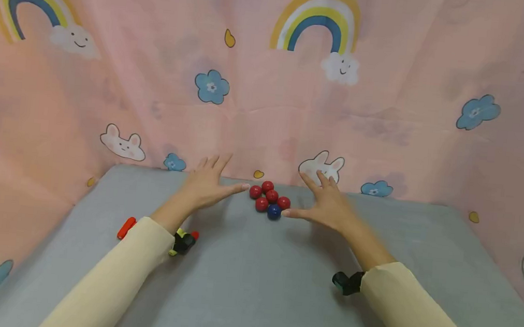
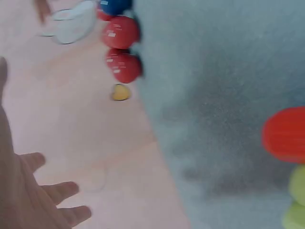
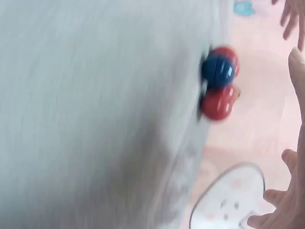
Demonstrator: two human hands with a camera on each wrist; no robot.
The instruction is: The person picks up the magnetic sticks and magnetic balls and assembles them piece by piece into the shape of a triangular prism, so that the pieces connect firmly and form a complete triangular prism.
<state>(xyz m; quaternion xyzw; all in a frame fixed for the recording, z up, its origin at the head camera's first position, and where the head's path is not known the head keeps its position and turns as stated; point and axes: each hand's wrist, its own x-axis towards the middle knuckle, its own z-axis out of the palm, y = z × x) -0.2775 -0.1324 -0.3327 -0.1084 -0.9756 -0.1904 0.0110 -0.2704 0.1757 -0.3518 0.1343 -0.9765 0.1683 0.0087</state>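
Observation:
Several glossy red balls [image 1: 261, 204] and one dark blue ball [image 1: 274, 212] sit in a tight cluster near the back edge of the grey table. My left hand [image 1: 206, 183] hovers left of them, fingers spread, its thumb pointing toward the nearest red ball. On the other side, my right hand [image 1: 326, 203] is spread too, with its thumb tip close by the blue ball; whether it touches I cannot tell. Neither hand holds anything. In the right wrist view the blue ball [image 3: 218, 70] partly hides a red one, and the right hand's fingers [image 3: 274, 196] are extended.
A red rounded piece [image 1: 126, 228] lies at the table's left, partly behind the left sleeve [image 1: 114, 275]. Yellow-green and red pieces [image 1: 195, 235] show beside the left wrist. A pink patterned curtain [image 1: 267, 107] hangs behind the grey table [image 1: 251, 287].

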